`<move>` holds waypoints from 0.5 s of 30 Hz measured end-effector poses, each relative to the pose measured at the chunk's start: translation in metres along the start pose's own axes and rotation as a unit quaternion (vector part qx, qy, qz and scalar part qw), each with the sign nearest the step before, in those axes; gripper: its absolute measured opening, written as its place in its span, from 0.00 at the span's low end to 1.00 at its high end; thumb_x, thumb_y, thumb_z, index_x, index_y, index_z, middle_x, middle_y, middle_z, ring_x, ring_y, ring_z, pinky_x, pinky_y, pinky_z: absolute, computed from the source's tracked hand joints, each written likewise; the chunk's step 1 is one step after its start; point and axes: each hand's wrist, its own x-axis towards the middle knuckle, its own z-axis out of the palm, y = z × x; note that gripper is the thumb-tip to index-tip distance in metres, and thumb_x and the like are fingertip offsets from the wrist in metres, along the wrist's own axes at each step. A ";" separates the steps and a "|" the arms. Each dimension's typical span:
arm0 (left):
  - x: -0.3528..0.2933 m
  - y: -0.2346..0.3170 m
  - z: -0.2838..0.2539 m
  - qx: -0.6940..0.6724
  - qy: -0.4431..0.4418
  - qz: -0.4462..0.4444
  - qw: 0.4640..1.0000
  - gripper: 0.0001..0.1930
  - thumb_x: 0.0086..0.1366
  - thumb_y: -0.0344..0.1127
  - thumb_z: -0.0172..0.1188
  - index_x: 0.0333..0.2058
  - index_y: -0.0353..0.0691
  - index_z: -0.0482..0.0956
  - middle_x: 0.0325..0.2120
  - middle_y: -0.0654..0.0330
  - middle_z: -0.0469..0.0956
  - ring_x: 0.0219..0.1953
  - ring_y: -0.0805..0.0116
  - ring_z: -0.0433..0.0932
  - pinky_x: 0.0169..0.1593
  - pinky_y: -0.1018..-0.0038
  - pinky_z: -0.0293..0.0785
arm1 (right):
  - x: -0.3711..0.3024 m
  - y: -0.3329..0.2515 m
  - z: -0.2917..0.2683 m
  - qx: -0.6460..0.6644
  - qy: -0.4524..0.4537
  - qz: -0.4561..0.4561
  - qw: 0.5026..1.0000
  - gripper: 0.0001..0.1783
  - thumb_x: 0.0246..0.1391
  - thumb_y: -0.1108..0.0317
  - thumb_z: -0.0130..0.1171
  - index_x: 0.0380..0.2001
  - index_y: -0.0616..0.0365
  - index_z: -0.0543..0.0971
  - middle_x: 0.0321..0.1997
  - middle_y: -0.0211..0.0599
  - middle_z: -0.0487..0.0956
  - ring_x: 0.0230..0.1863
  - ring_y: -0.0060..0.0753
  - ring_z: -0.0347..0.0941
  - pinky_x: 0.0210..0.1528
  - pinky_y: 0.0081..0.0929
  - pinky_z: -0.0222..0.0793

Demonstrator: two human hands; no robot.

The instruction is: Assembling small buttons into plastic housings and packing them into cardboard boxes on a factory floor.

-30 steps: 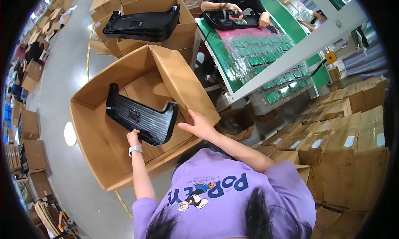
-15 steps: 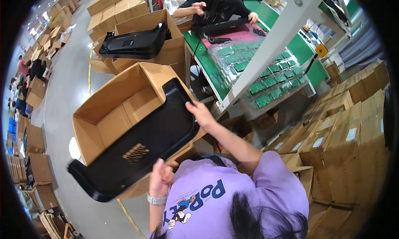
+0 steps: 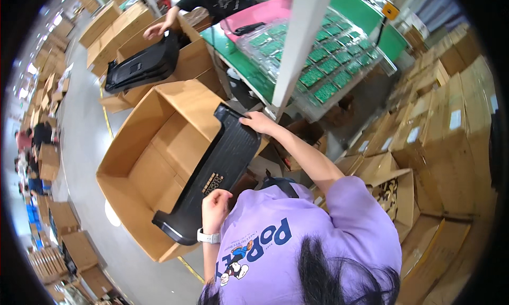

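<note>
Two hands grip one long black plastic panel [image 3: 212, 178] — the left hand [image 3: 214, 207] curled shut on its near edge at about six o'clock, the right hand [image 3: 258, 122] closed over its far end at one o'clock. The panel lies slanted across the right wall of a big open cardboard box [image 3: 143, 167], partly over the rim, so I judge it lifted clear of the box but not yet set anywhere. At eleven o'clock a second box [image 3: 185, 61] holds more black panels [image 3: 140, 66], a co-worker's hand [image 3: 156, 29] touching them — a green workbench [image 3: 238, 61] stands beyond
</note>
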 end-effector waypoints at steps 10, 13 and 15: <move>0.054 0.000 0.021 0.022 -0.030 0.005 0.999 0.14 0.66 0.39 0.50 0.21 0.44 0.72 0.11 0.76 0.58 0.11 0.87 0.52 0.15 0.84 0.43 | -0.196 -0.015 -0.043 -0.162 0.400 -0.120 0.894 0.17 0.51 0.61 0.57 0.45 0.52 0.72 0.33 0.41 0.76 0.30 0.47 0.75 0.30 0.36 0.71; 0.061 0.003 0.037 -0.010 -0.079 -0.026 0.996 0.13 0.64 0.40 0.53 0.21 0.43 0.71 0.10 0.76 0.57 0.10 0.87 0.51 0.13 0.83 0.41 | -0.296 0.030 -0.075 -0.210 0.601 -0.047 0.770 0.11 0.55 0.64 0.53 0.41 0.53 0.73 0.29 0.40 0.76 0.24 0.38 0.74 0.26 0.31 0.68; 0.057 0.013 0.059 -0.030 -0.130 -0.024 0.991 0.12 0.65 0.39 0.53 0.23 0.41 0.71 0.10 0.76 0.57 0.09 0.87 0.50 0.13 0.83 0.41 | -0.357 0.102 -0.090 -0.030 0.729 0.186 0.658 0.10 0.57 0.66 0.47 0.39 0.58 0.72 0.31 0.45 0.77 0.30 0.47 0.74 0.31 0.37 0.69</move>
